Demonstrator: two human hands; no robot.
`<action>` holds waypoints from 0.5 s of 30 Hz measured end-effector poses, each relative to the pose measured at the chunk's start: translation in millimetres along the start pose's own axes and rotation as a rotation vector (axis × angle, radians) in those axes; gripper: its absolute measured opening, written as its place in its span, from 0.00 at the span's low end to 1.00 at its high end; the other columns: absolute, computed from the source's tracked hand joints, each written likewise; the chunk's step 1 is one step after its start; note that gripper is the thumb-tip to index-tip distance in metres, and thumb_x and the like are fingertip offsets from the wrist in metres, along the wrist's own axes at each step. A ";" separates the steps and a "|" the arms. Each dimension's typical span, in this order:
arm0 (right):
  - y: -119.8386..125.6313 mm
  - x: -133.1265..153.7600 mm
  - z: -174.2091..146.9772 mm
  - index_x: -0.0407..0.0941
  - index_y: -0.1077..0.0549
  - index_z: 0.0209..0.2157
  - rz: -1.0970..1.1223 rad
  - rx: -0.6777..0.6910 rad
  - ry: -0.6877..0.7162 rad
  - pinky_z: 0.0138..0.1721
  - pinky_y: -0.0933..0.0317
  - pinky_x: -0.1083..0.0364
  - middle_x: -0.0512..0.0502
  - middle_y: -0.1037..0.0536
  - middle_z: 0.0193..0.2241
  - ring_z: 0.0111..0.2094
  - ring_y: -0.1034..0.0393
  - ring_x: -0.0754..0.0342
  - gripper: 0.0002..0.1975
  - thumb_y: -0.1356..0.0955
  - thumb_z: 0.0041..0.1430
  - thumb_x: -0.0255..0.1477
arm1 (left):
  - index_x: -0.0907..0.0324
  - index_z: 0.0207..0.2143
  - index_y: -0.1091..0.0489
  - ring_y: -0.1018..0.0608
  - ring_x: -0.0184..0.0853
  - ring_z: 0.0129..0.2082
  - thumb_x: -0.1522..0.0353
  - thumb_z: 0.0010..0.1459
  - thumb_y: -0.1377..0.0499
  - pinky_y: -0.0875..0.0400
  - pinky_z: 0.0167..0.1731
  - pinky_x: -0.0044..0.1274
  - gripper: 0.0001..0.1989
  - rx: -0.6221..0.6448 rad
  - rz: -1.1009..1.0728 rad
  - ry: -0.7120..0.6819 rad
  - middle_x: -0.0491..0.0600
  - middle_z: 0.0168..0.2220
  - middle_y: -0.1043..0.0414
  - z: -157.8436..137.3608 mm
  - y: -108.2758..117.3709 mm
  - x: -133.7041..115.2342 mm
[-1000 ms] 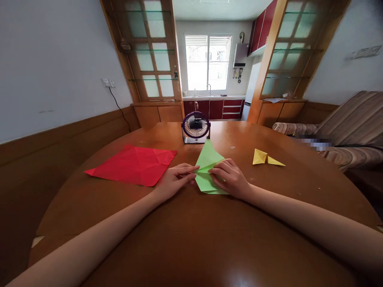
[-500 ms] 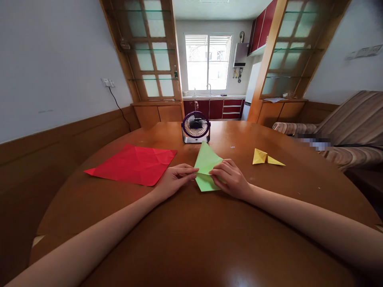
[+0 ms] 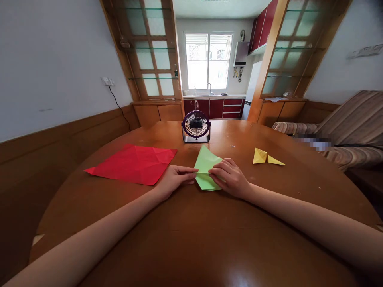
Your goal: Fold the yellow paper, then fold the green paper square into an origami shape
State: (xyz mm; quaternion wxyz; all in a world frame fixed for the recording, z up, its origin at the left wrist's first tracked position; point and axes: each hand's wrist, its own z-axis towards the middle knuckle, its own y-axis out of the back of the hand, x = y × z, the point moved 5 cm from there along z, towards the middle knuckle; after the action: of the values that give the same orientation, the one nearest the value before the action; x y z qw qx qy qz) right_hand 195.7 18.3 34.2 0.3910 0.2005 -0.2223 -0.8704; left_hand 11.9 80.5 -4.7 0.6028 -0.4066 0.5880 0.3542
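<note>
A green sheet of origami paper [image 3: 206, 161] is between my hands, with a crosswise crease raised at its middle and its pointed end toward the fan. My left hand [image 3: 176, 178] pinches the left end of that crease between thumb and fingers. On the other side, my right hand [image 3: 230, 178] grips the right end of the crease, its curled fingers covering part of the sheet. A creased red sheet of paper [image 3: 133, 164] lies flat left of my left hand. Off to the right sits a folded yellow paper piece [image 3: 266, 157] with a pointed tail.
A small purple desk fan [image 3: 196, 126] stands just beyond the green paper on the round wooden table [image 3: 191, 239]. A striped armchair [image 3: 350, 123] is at the right, past the table edge. Kitchen cabinets and a window are farther back.
The green paper's far tip has come slightly lower and nearer to me, and its middle crease shows more sharply. Both hands keep nearly the same places.
</note>
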 end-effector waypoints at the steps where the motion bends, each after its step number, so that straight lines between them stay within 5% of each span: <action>1: -0.1 -0.2 0.1 0.45 0.29 0.38 -0.002 0.003 -0.002 0.40 0.38 0.53 0.47 0.25 0.30 0.33 0.34 0.54 0.04 0.35 0.63 0.25 | 0.61 0.37 0.20 0.19 0.34 0.35 0.68 0.42 0.28 0.23 0.41 0.24 0.17 -0.009 -0.030 0.028 0.53 0.38 0.20 0.9 0.5 0.8; 15: -7.1 0.0 -6.3 0.45 0.28 0.39 -0.020 0.019 0.103 0.42 0.38 0.52 0.48 0.24 0.30 0.32 0.33 0.55 0.06 0.34 0.61 0.22 | 0.63 0.33 0.31 0.19 0.35 0.30 0.75 0.45 0.33 0.20 0.34 0.29 0.12 -0.192 -0.235 -0.034 0.49 0.30 0.23 -0.4 4.7 -6.6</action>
State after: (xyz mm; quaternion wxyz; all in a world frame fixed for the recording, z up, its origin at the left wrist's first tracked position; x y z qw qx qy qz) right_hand 194.8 21.1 25.2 0.3911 0.2510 -0.2081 -0.8607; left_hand 7.1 82.5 1.5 0.6085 -0.5221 0.4896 0.3427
